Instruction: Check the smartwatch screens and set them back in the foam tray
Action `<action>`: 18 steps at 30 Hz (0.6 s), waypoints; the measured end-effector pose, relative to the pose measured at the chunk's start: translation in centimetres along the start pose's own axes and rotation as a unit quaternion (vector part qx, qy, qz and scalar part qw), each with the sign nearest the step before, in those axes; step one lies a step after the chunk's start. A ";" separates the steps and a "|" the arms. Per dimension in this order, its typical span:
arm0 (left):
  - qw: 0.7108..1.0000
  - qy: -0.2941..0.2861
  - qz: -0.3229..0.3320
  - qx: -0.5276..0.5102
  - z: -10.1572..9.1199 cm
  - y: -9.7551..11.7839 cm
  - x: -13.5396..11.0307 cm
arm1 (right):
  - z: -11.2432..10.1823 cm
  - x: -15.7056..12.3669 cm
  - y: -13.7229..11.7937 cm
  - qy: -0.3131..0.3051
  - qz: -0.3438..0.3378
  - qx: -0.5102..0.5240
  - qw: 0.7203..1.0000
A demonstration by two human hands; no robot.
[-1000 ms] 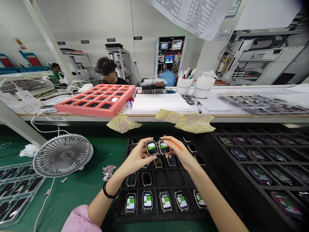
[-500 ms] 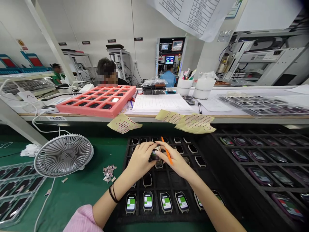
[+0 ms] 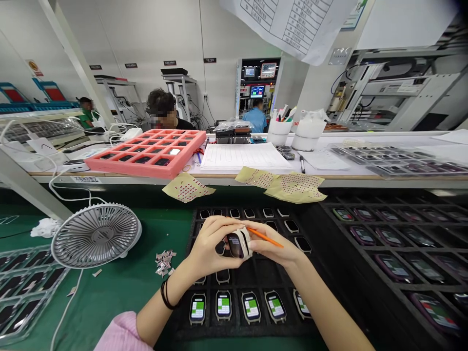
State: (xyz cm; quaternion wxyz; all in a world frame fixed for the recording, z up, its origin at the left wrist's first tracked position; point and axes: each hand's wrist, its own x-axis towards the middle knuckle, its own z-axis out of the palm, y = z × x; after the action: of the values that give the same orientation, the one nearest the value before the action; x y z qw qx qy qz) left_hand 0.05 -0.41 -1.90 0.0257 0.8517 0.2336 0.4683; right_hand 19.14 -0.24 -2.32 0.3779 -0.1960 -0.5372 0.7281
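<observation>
My left hand [image 3: 210, 246] is closed around the edge of a smartwatch [image 3: 236, 245] with a dark screen and pale case, tilted on its side above the black foam tray [image 3: 248, 327]. My right hand [image 3: 272, 243] meets it from the other side, its fingertips against the pale case. A thin orange stick [image 3: 268, 237] is held in the right hand, pointing down to the right. Below, a row of smartwatches with lit green-and-white screens [image 3: 224, 305] lies in the tray's front compartments. Watches with dark screens [image 3: 291, 225] fill compartments farther back, some hidden by my hands.
A second black tray [image 3: 369, 287] of purple-cased watches stands on the right. At left are a grey fan [image 3: 97, 236], small scraps [image 3: 165, 262] and a clear tray [image 3: 32, 287]. Yellow sticker sheets [image 3: 296, 186] hang from the shelf edge, below a pink foam tray [image 3: 146, 168].
Both hands have lifted and turned the smartwatch, so its screen and pale side now show. The orange stick has swung from steep to nearly flat in the right hand.
</observation>
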 end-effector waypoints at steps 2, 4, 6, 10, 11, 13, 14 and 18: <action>1.000 -0.004 -0.006 0.010 0.1 0.0 -0.1 | 0.0 0.0 0.0 0.014 -0.003 0.000 1.000; 1.000 -0.012 -0.010 0.021 0.2 -0.1 -0.2 | -0.1 0.0 0.1 0.031 -0.005 -0.002 1.000; 0.999 -0.019 -0.011 0.029 0.3 -0.3 -0.3 | -0.1 -0.1 0.1 0.039 -0.002 -0.003 0.999; 1.000 -0.013 -0.004 0.027 0.3 -0.5 -0.3 | 0.2 -0.2 0.0 0.048 0.008 0.005 0.999; 1.000 -0.011 -0.003 0.024 0.3 -0.6 -0.3 | 0.3 -0.2 -0.1 0.048 0.010 0.005 0.999; 1.000 -0.009 -0.001 0.019 0.4 -0.6 -0.3 | 0.6 -0.2 -0.2 0.045 0.009 0.001 0.999; 1.000 -0.007 0.000 0.019 0.4 -0.5 -0.3 | 0.8 -0.1 -0.2 0.044 0.005 -0.001 0.999; 1.000 0.005 0.007 0.019 0.5 -0.4 -0.3 | 1.5 -0.1 0.0 0.055 -0.008 -0.012 0.998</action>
State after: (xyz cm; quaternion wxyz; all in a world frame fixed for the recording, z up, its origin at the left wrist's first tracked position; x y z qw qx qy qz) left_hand 0.18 -0.07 -2.51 0.0048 0.8513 0.2371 0.4680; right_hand 18.17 -1.21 -1.77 0.4104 -0.2363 -0.5257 0.7066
